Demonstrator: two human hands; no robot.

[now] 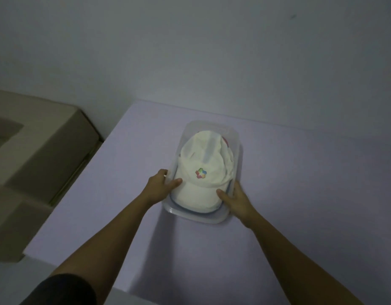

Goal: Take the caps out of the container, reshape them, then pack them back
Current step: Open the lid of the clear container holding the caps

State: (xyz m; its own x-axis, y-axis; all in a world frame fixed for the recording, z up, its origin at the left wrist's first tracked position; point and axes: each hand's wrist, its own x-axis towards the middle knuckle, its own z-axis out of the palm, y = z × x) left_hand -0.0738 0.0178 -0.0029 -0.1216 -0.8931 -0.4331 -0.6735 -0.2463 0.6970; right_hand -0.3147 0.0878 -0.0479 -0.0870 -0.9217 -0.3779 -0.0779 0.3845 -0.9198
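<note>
A clear plastic container stands in the middle of the pale purple table. A white cap with a small multicoloured logo lies on top inside it, brim towards me. Under it a blue brim edge and a bit of red fabric peek out. My left hand grips the container's near left side, thumb over the rim onto the brim. My right hand grips the near right corner, thumb lying on the white brim. The fingers of both hands are hidden behind the container's walls.
A beige cardboard box stands left of the table, below its edge. A plain wall rises behind the table. The table's near edge runs close to my arms.
</note>
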